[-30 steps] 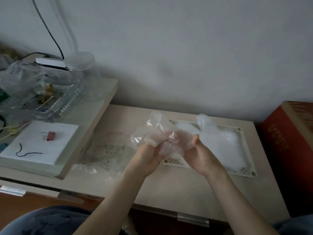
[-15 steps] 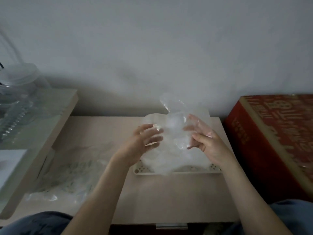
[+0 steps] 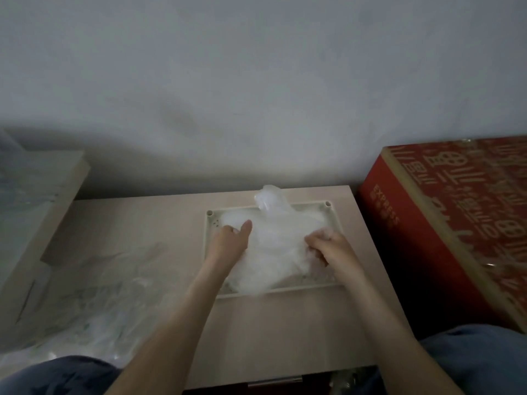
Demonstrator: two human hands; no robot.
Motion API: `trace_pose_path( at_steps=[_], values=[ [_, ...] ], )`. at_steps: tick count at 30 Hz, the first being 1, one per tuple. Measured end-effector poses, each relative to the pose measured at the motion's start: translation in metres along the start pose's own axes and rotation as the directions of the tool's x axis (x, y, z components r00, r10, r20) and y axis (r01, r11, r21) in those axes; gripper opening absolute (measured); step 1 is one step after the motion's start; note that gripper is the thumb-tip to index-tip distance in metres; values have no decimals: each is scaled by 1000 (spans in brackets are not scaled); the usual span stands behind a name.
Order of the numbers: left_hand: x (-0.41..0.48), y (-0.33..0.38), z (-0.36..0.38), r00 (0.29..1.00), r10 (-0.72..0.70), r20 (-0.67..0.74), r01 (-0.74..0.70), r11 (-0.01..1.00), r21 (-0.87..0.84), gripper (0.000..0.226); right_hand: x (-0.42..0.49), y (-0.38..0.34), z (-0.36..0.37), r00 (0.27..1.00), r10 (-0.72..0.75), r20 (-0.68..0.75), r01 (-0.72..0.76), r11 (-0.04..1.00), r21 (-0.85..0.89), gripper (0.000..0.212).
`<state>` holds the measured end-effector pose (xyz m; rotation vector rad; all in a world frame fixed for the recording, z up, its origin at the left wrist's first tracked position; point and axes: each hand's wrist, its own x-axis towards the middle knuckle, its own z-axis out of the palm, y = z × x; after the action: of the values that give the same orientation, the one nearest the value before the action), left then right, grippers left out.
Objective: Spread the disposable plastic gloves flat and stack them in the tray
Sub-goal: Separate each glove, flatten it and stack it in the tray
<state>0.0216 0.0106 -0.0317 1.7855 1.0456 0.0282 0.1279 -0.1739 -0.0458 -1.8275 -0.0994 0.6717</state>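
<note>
my left hand and right hand, fingers curled, each pinch a side of the light, limp, slippery glove lying between them in the tray, which i judge best held by its edges.

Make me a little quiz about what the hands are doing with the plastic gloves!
1. Fill the gap: the left hand and the right hand both touch the gloves piled in the ____.
2. Which hand is nearer the red box? A: left hand. B: right hand.
3. True or false: the gloves lie on top of the red box.

Key:
1. tray
2. B
3. false
</note>
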Motion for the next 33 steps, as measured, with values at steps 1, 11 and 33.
trace_pose_path(
  at_steps=[1, 11, 33],
  values=[
    [-1, -3, 2, 1000, 17, 21, -19, 995, 97, 46, 2, 2, 1, 1000, 5, -12, -5, 1000, -3, 21],
    [0, -15, 6, 992, 116, -49, -82, 892, 444, 23, 2, 0, 1, 997, 30, -75, -31, 999, -18, 17],
    [-49, 12, 47, 651, 704, 285, -503, 119, 856, 38, -6, -15, 0, 1000, 7, -8, -6, 998, 66, 12]
  ],
)
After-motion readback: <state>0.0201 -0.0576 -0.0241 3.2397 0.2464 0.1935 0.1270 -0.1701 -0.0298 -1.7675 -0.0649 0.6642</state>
